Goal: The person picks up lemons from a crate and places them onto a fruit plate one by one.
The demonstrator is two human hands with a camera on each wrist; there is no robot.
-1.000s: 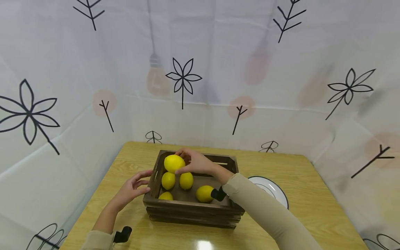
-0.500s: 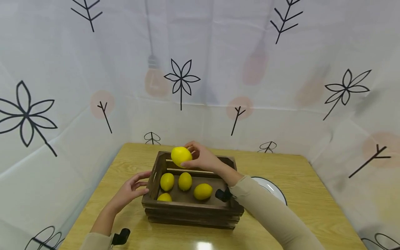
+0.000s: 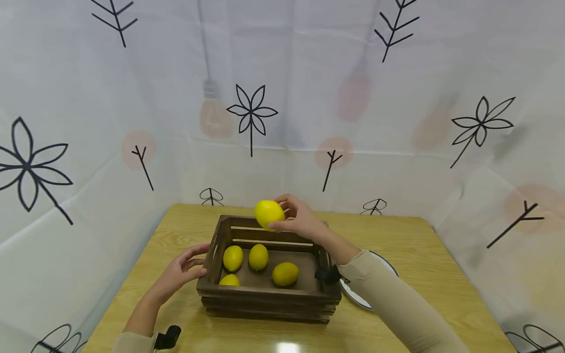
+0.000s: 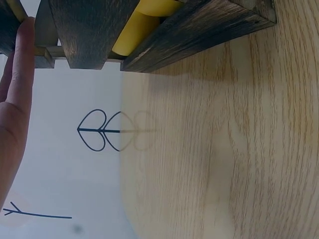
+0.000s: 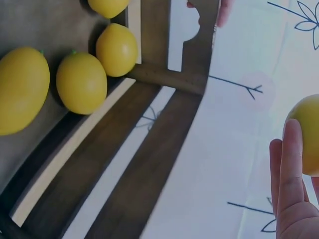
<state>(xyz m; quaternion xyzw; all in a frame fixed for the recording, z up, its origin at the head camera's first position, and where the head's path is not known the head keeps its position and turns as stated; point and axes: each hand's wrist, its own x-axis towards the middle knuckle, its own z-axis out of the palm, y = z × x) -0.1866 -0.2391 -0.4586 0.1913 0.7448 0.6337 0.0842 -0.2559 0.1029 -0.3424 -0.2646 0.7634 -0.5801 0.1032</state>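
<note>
My right hand (image 3: 302,223) pinches a yellow lemon (image 3: 268,214) between thumb and fingers, raised over the back edge of a dark brown slatted wooden crate (image 3: 267,298). In the right wrist view, the held lemon (image 5: 308,137) is cut off by the frame's edge, with straight fingers (image 5: 290,169) along its side. Inside the crate lie several more lemons (image 3: 285,274), mostly toward the left; the front wall partly hides one of them. My left hand (image 3: 178,271) rests its fingertips against the crate's left end, and its fingers (image 4: 22,69) look fairly straight in the left wrist view.
A white plate with a dark rim (image 3: 356,298) lies right of the crate, partly covered by my right sleeve (image 3: 384,289). The light wooden table (image 3: 410,255) ends at a white patterned cloth (image 3: 282,98) behind and at both sides.
The right hand has lifted the lemon up and to the right, out of the crate's back left part. The left hand stays at the crate's left end.
</note>
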